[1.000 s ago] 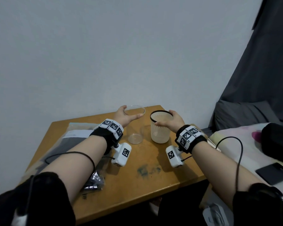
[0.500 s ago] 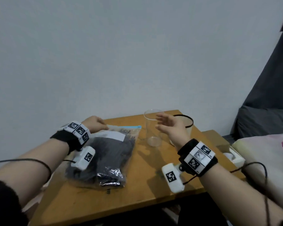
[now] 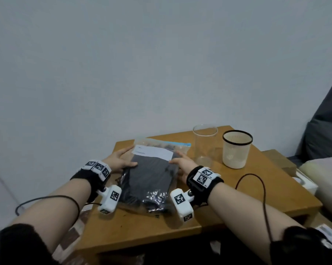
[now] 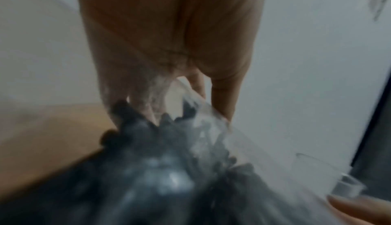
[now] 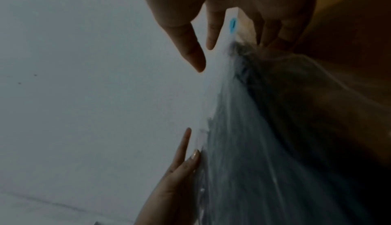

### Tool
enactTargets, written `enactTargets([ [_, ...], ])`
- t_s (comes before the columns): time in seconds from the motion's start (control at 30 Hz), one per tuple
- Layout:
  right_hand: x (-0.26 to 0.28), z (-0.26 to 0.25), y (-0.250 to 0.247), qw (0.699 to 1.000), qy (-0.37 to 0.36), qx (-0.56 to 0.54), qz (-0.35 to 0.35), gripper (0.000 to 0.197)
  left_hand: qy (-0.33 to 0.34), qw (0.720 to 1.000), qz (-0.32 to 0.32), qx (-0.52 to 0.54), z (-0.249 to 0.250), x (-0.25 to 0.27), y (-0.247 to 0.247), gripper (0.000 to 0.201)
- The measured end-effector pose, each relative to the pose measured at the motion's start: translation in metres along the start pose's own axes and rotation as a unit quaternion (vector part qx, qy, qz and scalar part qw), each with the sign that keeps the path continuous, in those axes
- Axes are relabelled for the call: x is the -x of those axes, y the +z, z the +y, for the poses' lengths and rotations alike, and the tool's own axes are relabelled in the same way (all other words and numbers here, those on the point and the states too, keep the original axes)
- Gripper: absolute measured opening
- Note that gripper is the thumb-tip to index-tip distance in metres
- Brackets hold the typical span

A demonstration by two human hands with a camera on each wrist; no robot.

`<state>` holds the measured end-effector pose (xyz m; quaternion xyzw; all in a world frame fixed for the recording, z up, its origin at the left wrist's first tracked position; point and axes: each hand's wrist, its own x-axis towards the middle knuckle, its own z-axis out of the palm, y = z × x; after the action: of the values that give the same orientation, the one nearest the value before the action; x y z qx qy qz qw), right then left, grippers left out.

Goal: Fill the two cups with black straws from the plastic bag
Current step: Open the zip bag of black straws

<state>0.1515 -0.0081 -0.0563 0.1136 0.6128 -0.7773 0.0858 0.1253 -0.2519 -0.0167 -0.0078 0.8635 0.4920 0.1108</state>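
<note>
A clear plastic bag point(image 3: 151, 180) packed with black straws lies on the wooden table point(image 3: 247, 188), its white label and blue zip edge at the far end. My left hand point(image 3: 129, 157) grips its left edge, thumb on top. My right hand point(image 3: 175, 157) grips its right edge by the label. In the left wrist view, the left hand point(image 4: 190, 94) has fingers under the bag point(image 4: 169, 170). The right wrist view shows the right hand point(image 5: 222, 47) with the bag point(image 5: 253, 145) between thumb and fingers. A clear cup point(image 3: 205, 146) and a white ribbed cup point(image 3: 236, 150) with a black rim stand empty to the right.
A grey wall rises right behind the table. A lower wooden stand point(image 3: 276, 157) and a white box point(image 3: 304, 180) sit beyond the table's right edge, next to a bed. Black cables point(image 3: 260, 188) trail from both wrists over the table.
Both hands have left the cups and come onto the bag, one at each side. The bag now lies nearer the table's middle, and my view has swung left.
</note>
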Motion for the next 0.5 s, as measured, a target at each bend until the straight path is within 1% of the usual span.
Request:
enactTargets([
  [0.07,0.001,-0.006,0.007,0.999,-0.035,-0.016,0.002,0.063,0.051,0.998,0.001,0.025,0.012,0.013,0.0,0.076],
  [0.17,0.008,-0.018,0.013,0.997,-0.073,-0.017,-0.011,0.062,0.107,0.993,0.002,0.04,0.019,0.028,-0.009,0.066],
  [0.23,0.015,-0.028,0.016,0.992,-0.124,-0.008,-0.018,0.058,0.157,0.987,0.025,0.036,0.022,0.038,-0.015,0.066],
  [0.33,0.028,-0.046,0.021,0.975,-0.22,-0.022,-0.017,0.049,0.218,0.973,0.067,0.029,0.027,0.054,-0.023,0.07],
  [0.4,0.038,-0.059,0.023,0.963,-0.268,-0.019,-0.007,0.041,0.235,0.968,0.073,0.044,0.03,0.064,-0.027,0.07],
  [0.5,0.05,-0.075,0.019,0.944,-0.327,0.016,0.034,0.036,0.251,0.965,0.069,0.024,0.032,0.074,-0.028,0.065],
])
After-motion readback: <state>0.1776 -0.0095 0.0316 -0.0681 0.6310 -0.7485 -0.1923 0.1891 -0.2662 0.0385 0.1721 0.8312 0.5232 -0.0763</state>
